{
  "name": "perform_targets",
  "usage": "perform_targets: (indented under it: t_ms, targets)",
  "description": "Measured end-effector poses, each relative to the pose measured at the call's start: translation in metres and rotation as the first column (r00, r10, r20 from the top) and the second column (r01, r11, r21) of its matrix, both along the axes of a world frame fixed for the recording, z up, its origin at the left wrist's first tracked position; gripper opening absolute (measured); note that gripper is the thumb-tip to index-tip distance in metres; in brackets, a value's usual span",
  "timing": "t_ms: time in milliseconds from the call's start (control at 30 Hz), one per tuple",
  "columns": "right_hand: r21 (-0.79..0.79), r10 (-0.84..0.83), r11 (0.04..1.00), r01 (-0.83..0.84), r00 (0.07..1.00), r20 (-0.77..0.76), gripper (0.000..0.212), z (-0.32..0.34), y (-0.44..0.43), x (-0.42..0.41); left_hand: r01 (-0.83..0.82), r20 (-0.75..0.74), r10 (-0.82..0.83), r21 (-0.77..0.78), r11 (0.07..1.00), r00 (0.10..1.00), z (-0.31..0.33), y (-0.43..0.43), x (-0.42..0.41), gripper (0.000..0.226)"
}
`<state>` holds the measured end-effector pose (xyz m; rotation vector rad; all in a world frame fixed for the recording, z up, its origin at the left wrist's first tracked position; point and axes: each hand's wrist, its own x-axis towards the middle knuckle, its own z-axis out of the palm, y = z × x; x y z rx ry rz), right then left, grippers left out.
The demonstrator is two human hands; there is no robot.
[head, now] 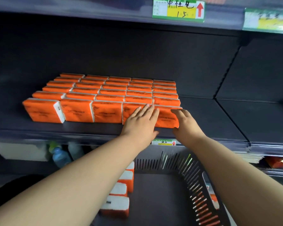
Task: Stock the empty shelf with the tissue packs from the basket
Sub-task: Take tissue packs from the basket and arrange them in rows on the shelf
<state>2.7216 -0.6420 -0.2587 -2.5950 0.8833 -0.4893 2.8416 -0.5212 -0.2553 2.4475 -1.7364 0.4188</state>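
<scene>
Pack (166, 118) between left hand (140, 123) and right hand (186, 124)

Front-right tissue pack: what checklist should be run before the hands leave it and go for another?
1. Front-right tissue pack resting on the shelf: ok.
2. Flush with its neighbour: cannot tell, the left hand lies flat over the seam.
3. Right hand free of the pack's right end: cannot tell.
4. Bare shelf to the right of the row: ok.
5. Basket holding more tissue packs: ok, several along its left wall.
</scene>
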Motion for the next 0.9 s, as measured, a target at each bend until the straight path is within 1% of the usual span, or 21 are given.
perform_targets:
  t_ms: [100,233,400,500,700,833,900]
  targets:
    - [0.029,0.057,0.998,-0.056,0.997,-0.049,0.066,-0.009,0.03,-0.004,-0.014,-0.013,0.014,0.041,0.999,1.0,-0.007,0.03,-0.004,0.076]
    - [0.111,0.124,0.988,-0.11,0.985,-0.122,0.067,-0.025,0.069,-0.008,-0.039,-0.042,0.043,0.105,0.994,0.998,-0.02,0.07,-0.009,0.076]
    - [0.218,0.179,0.967,-0.135,0.964,-0.198,0.065,-0.053,0.112,-0.018,-0.072,-0.106,0.092,0.179,0.981,0.99,-0.039,0.117,-0.008,0.072]
    - [0.275,0.186,0.954,-0.117,0.953,-0.241,0.064,-0.069,0.131,-0.021,-0.057,-0.152,0.092,0.218,0.974,0.984,-0.045,0.135,-0.002,0.07]
    - [0.4,0.194,0.914,-0.062,0.935,-0.297,0.06,-0.093,0.159,-0.015,0.008,-0.267,0.067,0.269,0.963,0.961,-0.055,0.142,-0.001,0.066]
    - [0.444,0.187,0.896,-0.021,0.924,-0.334,0.06,-0.109,0.171,-0.004,0.031,-0.347,0.091,0.331,0.943,0.933,-0.063,0.145,-0.001,0.061]
    - [0.472,0.183,0.881,0.005,0.918,-0.352,0.06,-0.117,0.176,0.001,0.072,-0.381,0.074,0.355,0.932,0.922,-0.064,0.145,0.0,0.06]
